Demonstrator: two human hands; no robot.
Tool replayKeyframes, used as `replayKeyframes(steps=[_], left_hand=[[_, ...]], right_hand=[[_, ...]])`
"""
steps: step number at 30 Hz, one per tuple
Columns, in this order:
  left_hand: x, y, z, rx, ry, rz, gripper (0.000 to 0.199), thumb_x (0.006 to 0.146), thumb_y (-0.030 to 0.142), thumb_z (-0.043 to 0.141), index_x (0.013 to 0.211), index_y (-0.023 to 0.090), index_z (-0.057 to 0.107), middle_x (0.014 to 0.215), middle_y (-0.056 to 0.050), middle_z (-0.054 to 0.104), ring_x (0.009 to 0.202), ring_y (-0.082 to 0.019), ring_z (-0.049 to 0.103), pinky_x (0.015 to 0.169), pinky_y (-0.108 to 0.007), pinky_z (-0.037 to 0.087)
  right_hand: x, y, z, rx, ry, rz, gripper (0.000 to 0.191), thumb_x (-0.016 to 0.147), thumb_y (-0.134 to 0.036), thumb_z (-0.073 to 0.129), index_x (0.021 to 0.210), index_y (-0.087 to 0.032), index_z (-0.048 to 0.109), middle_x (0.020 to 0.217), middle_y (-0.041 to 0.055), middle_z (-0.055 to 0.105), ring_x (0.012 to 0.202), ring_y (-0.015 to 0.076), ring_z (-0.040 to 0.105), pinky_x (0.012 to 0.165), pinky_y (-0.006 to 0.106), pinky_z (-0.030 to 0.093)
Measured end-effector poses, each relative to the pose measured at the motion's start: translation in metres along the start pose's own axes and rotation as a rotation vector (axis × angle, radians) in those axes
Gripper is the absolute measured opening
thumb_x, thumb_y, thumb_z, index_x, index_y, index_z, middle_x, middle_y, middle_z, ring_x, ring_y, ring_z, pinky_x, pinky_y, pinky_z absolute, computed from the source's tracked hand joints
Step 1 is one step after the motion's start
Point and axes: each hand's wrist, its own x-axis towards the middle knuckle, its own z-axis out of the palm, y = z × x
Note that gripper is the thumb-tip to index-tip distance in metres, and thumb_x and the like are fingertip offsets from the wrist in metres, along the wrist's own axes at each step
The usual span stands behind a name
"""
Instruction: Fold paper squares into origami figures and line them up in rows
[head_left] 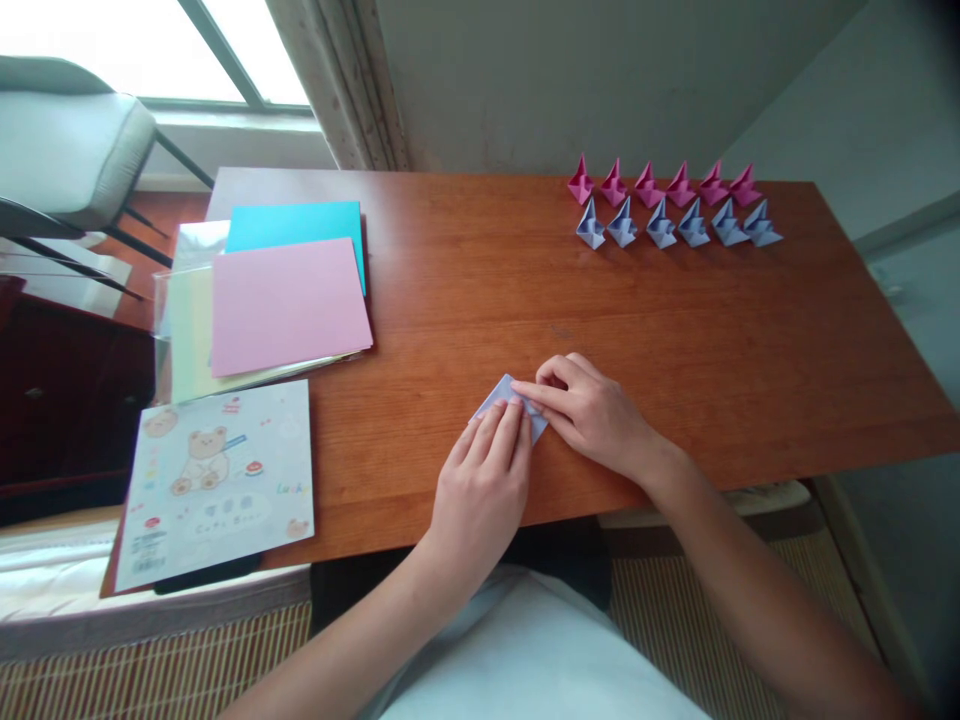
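Note:
A small folded piece of light purple paper (538,427) lies on the wooden table near its front edge. My left hand (484,475) rests over it, fingers stretched out together and pressing it flat, covering much of the paper. From the right, my right hand (589,410) touches the paper's upper part with an extended index finger; its other fingers are curled. Most of the paper's folds are hidden under my fingers.
Pink origami figures (647,187) stand in a row at the table's (450,270) back right, with light purple ones (661,227) in front. On the left lie pink sheets (289,305), a blue sheet (292,224) and a bear-printed pad (217,485). A chair (75,140) stands beyond.

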Motion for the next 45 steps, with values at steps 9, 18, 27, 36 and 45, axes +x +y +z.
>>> replayKeyframes(steps=[9,18,27,36,45], left_hand=[[0.004,0.003,-0.005,0.100,-0.080,0.054,0.041,0.098,0.010,0.044,0.134,0.005,0.062,0.144,-0.020,0.060,0.130,-0.031,0.061,0.107,-0.042,0.053],[0.018,0.014,-0.015,0.192,-0.175,0.050,0.041,0.098,0.013,0.045,0.137,0.010,0.059,0.138,-0.019,0.062,0.127,-0.032,0.061,0.100,-0.042,0.057],[0.020,0.010,-0.017,0.189,-0.213,0.072,0.043,0.098,0.013,0.045,0.139,0.008,0.057,0.139,-0.021,0.061,0.128,-0.032,0.060,0.102,-0.043,0.055],[0.001,-0.004,-0.013,0.085,-0.135,0.064,0.042,0.102,0.025,0.044,0.135,0.007,0.062,0.150,-0.015,0.056,0.136,-0.029,0.054,0.113,-0.040,0.046],[-0.013,-0.018,-0.026,0.097,-0.137,-0.015,0.042,0.102,0.035,0.048,0.126,0.007,0.068,0.143,-0.015,0.061,0.127,-0.031,0.059,0.109,-0.044,0.044]], right_hand=[[0.004,0.008,-0.002,0.122,-0.026,0.012,0.036,0.101,-0.019,0.051,0.130,-0.030,0.068,0.103,0.0063,0.064,0.096,0.0208,0.056,0.084,0.035,0.050],[0.006,0.013,-0.004,0.234,-0.062,0.013,0.040,0.098,-0.012,0.047,0.128,-0.027,0.070,0.104,0.0068,0.065,0.096,0.0211,0.057,0.087,0.037,0.049],[0.004,0.006,-0.004,0.173,-0.050,0.047,0.037,0.100,-0.018,0.051,0.131,-0.030,0.068,0.104,0.0068,0.064,0.097,0.0220,0.055,0.086,0.037,0.050],[-0.005,-0.009,0.012,0.005,0.111,0.106,0.031,0.100,-0.026,0.055,0.127,-0.029,0.071,0.096,0.0075,0.062,0.092,0.0224,0.052,0.080,0.036,0.051],[-0.007,-0.008,0.016,-0.003,0.130,0.105,0.031,0.100,-0.026,0.056,0.127,-0.032,0.070,0.096,0.0070,0.062,0.091,0.0226,0.052,0.079,0.037,0.049]])
